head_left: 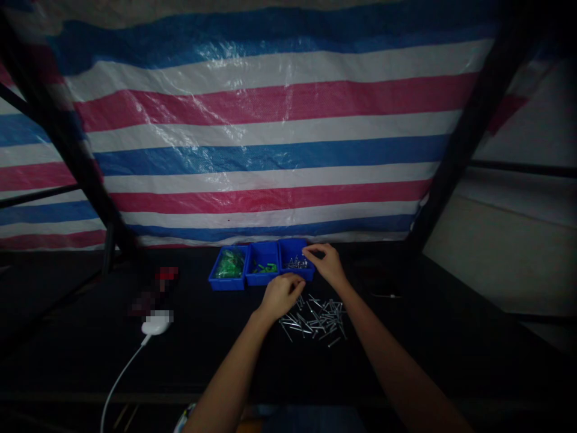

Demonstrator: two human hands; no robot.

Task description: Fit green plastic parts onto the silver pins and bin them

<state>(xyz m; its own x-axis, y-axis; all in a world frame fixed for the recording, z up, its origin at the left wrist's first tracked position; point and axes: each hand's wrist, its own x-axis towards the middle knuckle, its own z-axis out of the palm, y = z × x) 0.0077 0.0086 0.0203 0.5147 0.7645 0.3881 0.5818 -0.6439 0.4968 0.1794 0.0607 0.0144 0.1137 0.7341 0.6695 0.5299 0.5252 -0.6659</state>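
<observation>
My right hand (325,260) is over the right edge of the right blue bin (293,246), thumb and fingertips pressed together; whatever they hold is too small to name. Small metal screws (296,263) lie in that bin. My left hand (283,294) is closed just in front of the bins, its fingertips together near the pile; any item in it is hidden. Several long metal screws or nails (320,319) are scattered on the black table (306,373) between my forearms. The middle blue bin (262,249) has green pieces (265,267) in it.
The left blue bin (231,284) holds a clear bag of green pieces (231,263). A white device (155,325) with a cable lies on the left, near a blurred red item (166,274). A dark flat object (383,288) is at the right. Striped sheeting (270,144) hangs behind.
</observation>
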